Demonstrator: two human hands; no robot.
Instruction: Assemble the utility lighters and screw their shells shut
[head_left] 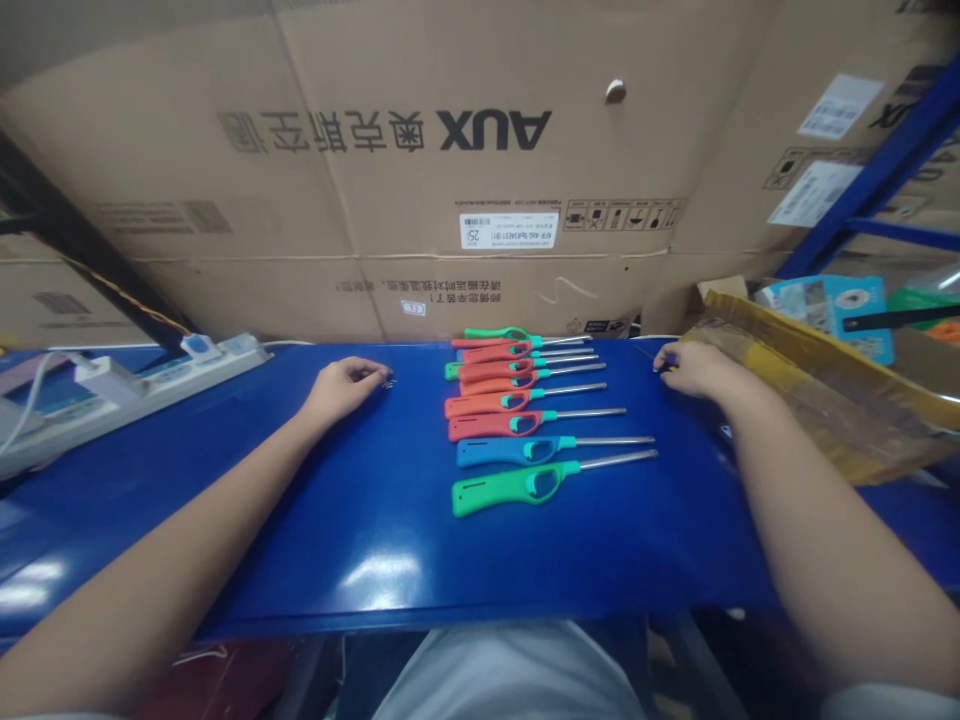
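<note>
My left hand (347,388) rests on the blue table, left of the lighters. Its fingers are pressed together at a few tiny metal pieces (390,382), too small to name. Across the table, my right hand (691,368) is curled closed beside the cardboard box. A bit of yellow and black shows at its fingers, but what it holds is mostly hidden. Between my hands several long-nosed gas lighters lie in a column, metal tubes pointing right. Closest to me is a green lighter (495,492), then a blue lighter (510,452), then mostly red and orange lighters (487,427).
A big AUX carton (420,210) stands upright along the table's back edge. White power strips (135,395) with plugs lie at the left. On the right, an open cardboard box (817,400) with yellow tape sits near my forearm, and a blue metal post (870,170) rises behind it.
</note>
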